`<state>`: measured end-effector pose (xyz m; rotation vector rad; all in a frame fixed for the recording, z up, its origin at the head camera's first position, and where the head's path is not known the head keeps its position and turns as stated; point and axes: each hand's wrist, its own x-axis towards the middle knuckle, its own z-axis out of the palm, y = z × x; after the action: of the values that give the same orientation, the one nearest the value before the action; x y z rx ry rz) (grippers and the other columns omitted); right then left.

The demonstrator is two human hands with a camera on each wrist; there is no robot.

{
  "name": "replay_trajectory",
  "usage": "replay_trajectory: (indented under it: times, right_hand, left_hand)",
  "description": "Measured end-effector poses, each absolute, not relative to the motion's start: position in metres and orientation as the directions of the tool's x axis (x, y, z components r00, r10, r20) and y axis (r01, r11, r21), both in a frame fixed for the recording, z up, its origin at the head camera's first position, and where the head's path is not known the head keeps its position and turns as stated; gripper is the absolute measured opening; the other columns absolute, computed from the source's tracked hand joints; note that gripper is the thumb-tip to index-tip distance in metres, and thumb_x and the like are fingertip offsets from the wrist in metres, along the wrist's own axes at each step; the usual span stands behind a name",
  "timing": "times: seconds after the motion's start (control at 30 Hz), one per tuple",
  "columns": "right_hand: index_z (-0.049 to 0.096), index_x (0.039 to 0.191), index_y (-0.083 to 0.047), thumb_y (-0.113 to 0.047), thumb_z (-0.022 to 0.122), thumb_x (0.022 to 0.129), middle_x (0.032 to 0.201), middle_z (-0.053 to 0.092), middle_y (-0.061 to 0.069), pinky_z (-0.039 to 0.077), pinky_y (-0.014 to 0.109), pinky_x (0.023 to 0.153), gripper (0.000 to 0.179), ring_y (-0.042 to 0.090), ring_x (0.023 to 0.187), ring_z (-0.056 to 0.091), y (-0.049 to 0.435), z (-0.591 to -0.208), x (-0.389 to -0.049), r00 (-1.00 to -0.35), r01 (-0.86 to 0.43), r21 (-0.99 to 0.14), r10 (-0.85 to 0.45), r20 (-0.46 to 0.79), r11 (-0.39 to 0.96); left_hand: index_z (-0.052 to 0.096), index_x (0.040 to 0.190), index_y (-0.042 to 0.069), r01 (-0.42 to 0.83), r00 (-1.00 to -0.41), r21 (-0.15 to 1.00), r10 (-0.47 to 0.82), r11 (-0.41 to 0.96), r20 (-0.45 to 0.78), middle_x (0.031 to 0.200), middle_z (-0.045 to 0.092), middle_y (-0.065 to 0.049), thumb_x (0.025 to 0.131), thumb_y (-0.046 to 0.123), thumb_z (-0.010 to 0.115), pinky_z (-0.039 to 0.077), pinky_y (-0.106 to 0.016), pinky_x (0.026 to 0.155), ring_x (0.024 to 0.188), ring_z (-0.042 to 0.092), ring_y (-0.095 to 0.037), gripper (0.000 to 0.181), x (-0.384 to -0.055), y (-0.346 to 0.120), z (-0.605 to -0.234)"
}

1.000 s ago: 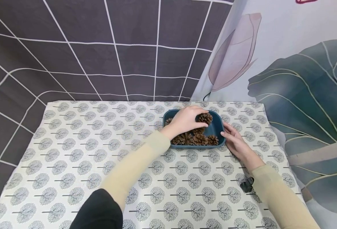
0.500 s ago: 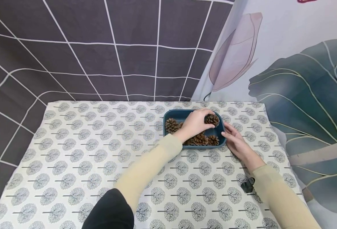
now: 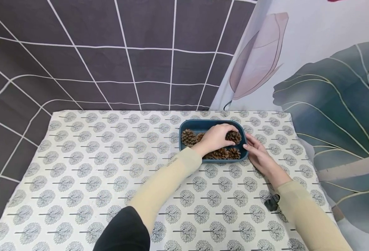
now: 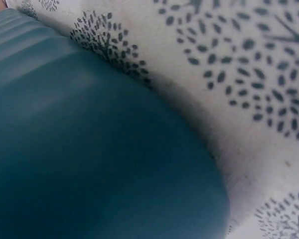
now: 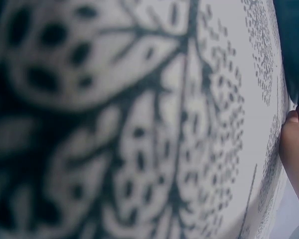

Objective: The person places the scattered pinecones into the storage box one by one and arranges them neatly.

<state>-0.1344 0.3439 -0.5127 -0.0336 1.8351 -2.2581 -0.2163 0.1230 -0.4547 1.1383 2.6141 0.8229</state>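
Observation:
In the head view my left hand (image 3: 216,137) reaches over a dark blue rectangular box (image 3: 200,122) and grips a brown pine cone (image 3: 233,137) between thumb and fingers at the box's right end. Several other pine cones (image 3: 189,137) lie inside, along the left end and the near side, partly hidden by my left hand. My right hand (image 3: 258,154) holds the box's right end, thumb at the rim and fingers along the outer wall. The left wrist view shows only the box's outer side (image 4: 89,149) against the cloth. At the right edge of the right wrist view, part of my right hand (image 5: 296,144) touches the box.
A white cloth with tree prints (image 3: 109,157) covers the table. Behind it hangs a dark curtain with white grid lines (image 3: 109,62), and a floral-printed curtain (image 3: 329,104) is at the right. A small black device (image 3: 272,202) sits by my right wrist.
My left hand has moved right with the pine cone and lowered it toward the box's right end, uncovering pine cones at the left. The right hand stays on the box.

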Motion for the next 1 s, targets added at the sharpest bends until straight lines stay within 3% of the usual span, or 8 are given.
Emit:
replay_trajectory:
  times: [0.3,0.7,1.0]
  right_hand:
    - [0.043,0.156,-0.017,0.001,0.047,0.109,0.144,0.055,-0.017,0.047,0.012,0.113,0.050,-0.003,0.130,0.057,0.3440,-0.5119,-0.1338,-0.975,0.152,-0.967,-0.193,-0.112,-0.204]
    - [0.042,0.158,-0.015,-0.001,0.048,0.109,0.143,0.056,-0.017,0.047,0.011,0.112,0.051,-0.003,0.129,0.058,0.3446,-0.5117,-0.1332,-0.974,0.153,-0.968,-0.195,-0.114,-0.197]
    - [0.032,0.164,-0.008,-0.002,0.050,0.109,0.144,0.054,-0.018,0.045,0.010,0.112,0.058,-0.003,0.131,0.056,0.3424,-0.5102,-0.1322,-0.973,0.166,-0.966,-0.195,-0.127,-0.200]
  left_hand:
    - [0.063,0.148,0.024,0.678,-0.645,0.480,0.764,0.557,0.024,0.153,0.063,0.002,0.098,0.036,0.078,0.048,-0.029,0.122,0.142,0.059,-0.014,0.054,-0.2169,0.1226,-0.4574]
    - [0.065,0.140,0.021,0.640,-0.672,0.519,0.740,0.566,0.021,0.143,0.069,0.005,0.097,0.032,0.080,0.052,-0.027,0.115,0.132,0.065,-0.013,0.047,-0.2160,0.1249,-0.4600]
    - [0.064,0.146,0.021,0.636,-0.674,0.492,0.738,0.595,-0.021,0.146,0.069,0.005,0.098,0.037,0.078,0.052,-0.030,0.118,0.136,0.064,-0.015,0.053,-0.2177,0.1245,-0.4632]
